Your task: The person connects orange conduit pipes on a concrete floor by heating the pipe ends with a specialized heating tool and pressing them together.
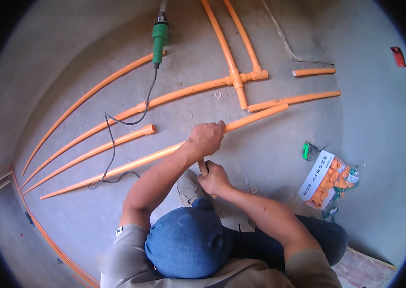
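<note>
A long orange pipe [255,116] slants across the floor in front of me. My left hand [206,139] is closed around its middle, knuckles up. Just nearer to me, my right hand [214,180] grips a short tan, rod-like piece [203,168]. Its upper end reaches up under my left hand, and my fingers cover the rest, so its kind does not show. The long pipe's right end lies beside another orange pipe [308,98].
Joined orange pipes [183,91] with tee fittings spread ahead. A green heat-gun-like tool [159,38] trails a black cord [113,144] over the pipes. At right sit a green tape measure [310,150] and a bag of orange fittings [325,185]. My shoe [191,187] is close by.
</note>
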`<state>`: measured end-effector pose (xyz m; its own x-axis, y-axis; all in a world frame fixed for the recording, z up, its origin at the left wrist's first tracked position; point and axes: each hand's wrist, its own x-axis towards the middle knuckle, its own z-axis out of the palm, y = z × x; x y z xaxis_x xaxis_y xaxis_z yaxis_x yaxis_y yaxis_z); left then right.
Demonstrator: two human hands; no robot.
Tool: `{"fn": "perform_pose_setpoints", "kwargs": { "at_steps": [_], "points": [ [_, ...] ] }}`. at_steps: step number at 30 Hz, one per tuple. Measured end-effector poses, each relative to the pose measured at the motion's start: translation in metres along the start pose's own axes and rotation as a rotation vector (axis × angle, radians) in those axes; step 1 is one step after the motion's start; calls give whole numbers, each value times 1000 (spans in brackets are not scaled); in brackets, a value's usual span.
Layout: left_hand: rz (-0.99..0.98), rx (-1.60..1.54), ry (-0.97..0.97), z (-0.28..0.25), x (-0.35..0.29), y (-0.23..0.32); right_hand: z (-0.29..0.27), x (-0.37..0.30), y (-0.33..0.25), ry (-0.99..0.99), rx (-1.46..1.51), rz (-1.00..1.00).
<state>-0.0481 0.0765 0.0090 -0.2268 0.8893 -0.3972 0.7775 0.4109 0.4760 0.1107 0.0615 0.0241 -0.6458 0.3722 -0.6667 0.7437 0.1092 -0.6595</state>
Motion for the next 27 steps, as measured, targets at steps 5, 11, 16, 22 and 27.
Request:
{"fn": "perform_pose_setpoints", "kwargs": {
  "at_steps": [5,11,16,22,27],
  "points": [
    [-75,-77,112,4,-17,-6,14,0,-19,-107,-65,-51],
    [-218,-183,137,-8,-76,-30,-40,32,-7,-378,-656,-141],
    [-371,-260,97,22,-129,-52,-164,51,84,59,-1067,-515],
    [-409,-259,-1,59,-150,-53,-202,20,56,-240,-1266,-435],
    [-193,-159,-62,41,-134,-22,-126,25,-14,-71,-1106,-923]
  ]
}}
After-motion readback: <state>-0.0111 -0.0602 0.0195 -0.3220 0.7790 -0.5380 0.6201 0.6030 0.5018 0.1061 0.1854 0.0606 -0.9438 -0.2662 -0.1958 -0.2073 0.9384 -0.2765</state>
